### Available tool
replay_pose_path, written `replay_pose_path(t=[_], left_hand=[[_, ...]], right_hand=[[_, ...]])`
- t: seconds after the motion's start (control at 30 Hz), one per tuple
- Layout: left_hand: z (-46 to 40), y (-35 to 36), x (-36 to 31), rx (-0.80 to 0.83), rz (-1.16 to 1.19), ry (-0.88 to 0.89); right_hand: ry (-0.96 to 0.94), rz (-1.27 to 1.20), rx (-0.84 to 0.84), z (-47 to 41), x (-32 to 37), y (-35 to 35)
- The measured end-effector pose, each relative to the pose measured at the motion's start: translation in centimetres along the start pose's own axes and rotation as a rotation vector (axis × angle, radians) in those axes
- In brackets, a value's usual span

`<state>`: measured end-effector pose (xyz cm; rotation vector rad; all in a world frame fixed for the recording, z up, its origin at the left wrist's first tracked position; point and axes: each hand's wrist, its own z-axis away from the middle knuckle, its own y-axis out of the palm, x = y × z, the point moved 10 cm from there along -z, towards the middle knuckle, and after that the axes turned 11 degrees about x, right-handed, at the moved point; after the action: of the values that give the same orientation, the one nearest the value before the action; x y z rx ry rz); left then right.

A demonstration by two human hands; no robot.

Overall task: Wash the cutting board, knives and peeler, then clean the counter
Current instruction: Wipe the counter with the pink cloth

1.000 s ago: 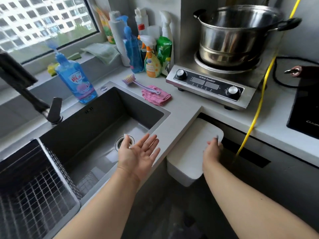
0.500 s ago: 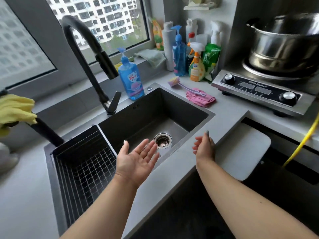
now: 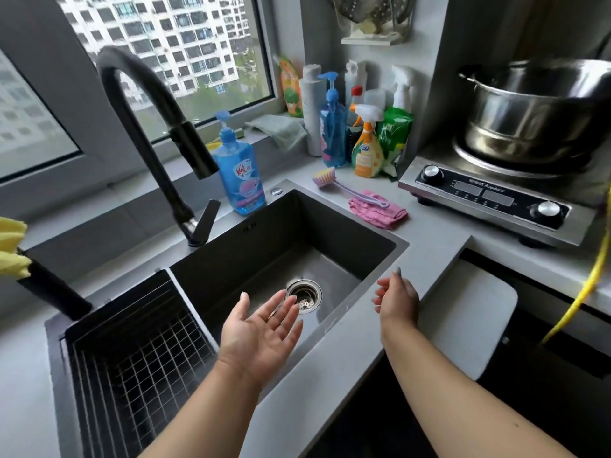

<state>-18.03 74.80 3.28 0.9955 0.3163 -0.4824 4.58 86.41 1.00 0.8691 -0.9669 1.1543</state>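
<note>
A: Where are the hands?
B: Left hand (image 3: 264,328), palm up, grip released, over the sink (image 3: 347,233). Right hand (image 3: 396,300), grip released, above the desk (image 3: 439,256) edge.
A: The board?
B: White board (image 3: 469,319), right, long axis running toward the stove (image 3: 489,200).

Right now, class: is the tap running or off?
Off. No water falls from the black tap's spout, and the sink basin holds no pooled water.

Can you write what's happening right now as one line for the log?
left hand: open, palm up over sink | right hand: open, empty | white board: untouched | faucet: no water seen
</note>
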Motion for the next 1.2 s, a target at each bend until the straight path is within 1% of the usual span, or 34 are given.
replay_pose_path(t=[0.13,0.23,0.3,0.43,0.5,0.57,0.67,0.73,0.87,1.03,1.1,1.2], left_hand=[[-3.4,1.6,-1.2,-0.002,-0.009,0.004],[-6.7,3.6,-1.8,-0.023,-0.016,-0.004],[-9.2,5.3,-1.8,-0.043,-0.024,-0.016],[-14.0,8.9,-1.5,-0.076,-0.042,-0.036],[-16.0,9.8,-1.3,-0.109,-0.063,-0.048],[-17.7,10.2,-1.0,-0.147,-0.087,-0.066],[-19.9,10.1,-0.7,-0.195,-0.13,-0.088],[-21.0,10.0,-0.5,-0.219,-0.153,-0.097],[-22.6,10.0,-0.5,-0.253,-0.187,-0.106],[-24.0,10.8,-1.7,-0.238,-0.233,-0.089],[-24.6,11.4,-2.7,-0.217,-0.263,-0.066],[-25.3,12.9,-3.8,-0.161,-0.328,-0.021]], right_hand=[[-0.05,0.14,0.023,-5.2,3.8,1.2],[-0.118,0.308,0.068,-9.8,7.6,2.5],[-0.176,0.458,0.096,-13.0,10.2,3.4],[-0.309,0.835,0.129,-19.0,14.4,6.2],[-0.346,1.041,0.194,-21.2,14.8,8.2],[-0.343,1.229,0.283,-22.7,14.2,9.8],[-0.322,1.384,0.396,-24.0,12.9,11.4],[-0.305,1.393,0.425,-24.6,12.2,11.9],[-0.268,1.289,0.448,-25.3,11.7,12.4],[-0.249,1.078,0.518,-23.3,12.1,13.4],[-0.27,1.028,0.589,-21.1,12.1,14.2],[-0.37,1.038,0.683,-17.1,12.0,15.5]])
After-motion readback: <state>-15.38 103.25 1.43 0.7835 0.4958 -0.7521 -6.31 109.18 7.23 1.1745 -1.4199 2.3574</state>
